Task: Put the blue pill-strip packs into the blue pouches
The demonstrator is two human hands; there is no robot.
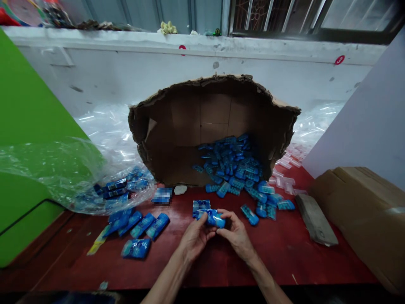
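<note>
Over the red table (247, 266), my left hand (196, 236) and my right hand (236, 234) hold one blue packet (216, 218) between them, left fingers on its left end and right fingers on its right end. Just behind it lies a flat blue piece (201, 205). To the left, several filled blue packets (146, 225) rest on the table, one (136, 248) nearer the front edge. Loose blue items (234, 169) spill out of a large open cardboard box (186, 122) lying on its side; one (249, 215) sits right of my right hand.
A clear plastic bag (76, 181) with blue pieces is at the left, beside a green panel (34, 126). At the right are a grey-brown flat block (317, 219), a closed carton (360, 215) and clear plastic pieces (284, 179). A white wall (104, 76) stands behind.
</note>
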